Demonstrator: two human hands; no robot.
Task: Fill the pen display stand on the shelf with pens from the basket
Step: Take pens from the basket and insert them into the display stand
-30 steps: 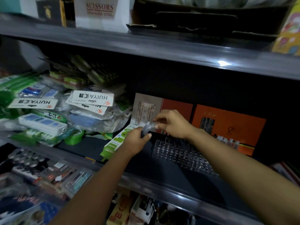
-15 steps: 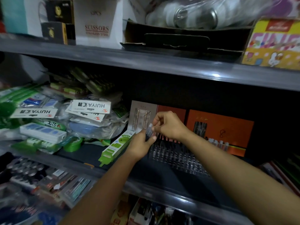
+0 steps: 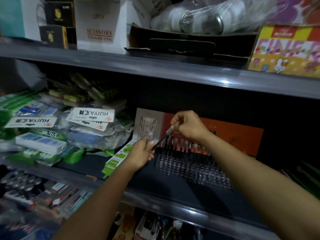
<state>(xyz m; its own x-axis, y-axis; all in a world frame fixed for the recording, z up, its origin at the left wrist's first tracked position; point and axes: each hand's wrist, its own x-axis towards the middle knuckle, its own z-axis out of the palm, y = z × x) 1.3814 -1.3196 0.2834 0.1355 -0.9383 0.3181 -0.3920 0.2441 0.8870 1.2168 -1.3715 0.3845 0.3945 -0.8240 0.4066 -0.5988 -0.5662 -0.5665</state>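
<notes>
1. Both hands are now sitting higher above the pen display stand (image 3: 190,167) than half a second ago, and the right hand (image 3: 187,126) is drawing a dark pen (image 3: 161,140) up and away from the left hand (image 3: 141,154).
2. Right fingertips are pinching the pen's pale upper end, closed tight on it; the pen is slanting down-left toward the left hand, above the stand's back-left corner.
3. Left hand is curling narrowly around more pens (their clear caps are poking out above the thumb), just left of the stand.
4. Clear and gridded, the stand is resting on the dark shelf (image 3: 173,191); a row of pens is standing along its back edge, and its front rows are showing open holes.
5. An orange backing card (image 3: 242,137) is standing behind the stand; a green-and-white box (image 3: 114,161) is lying to the stand's left.
</notes>
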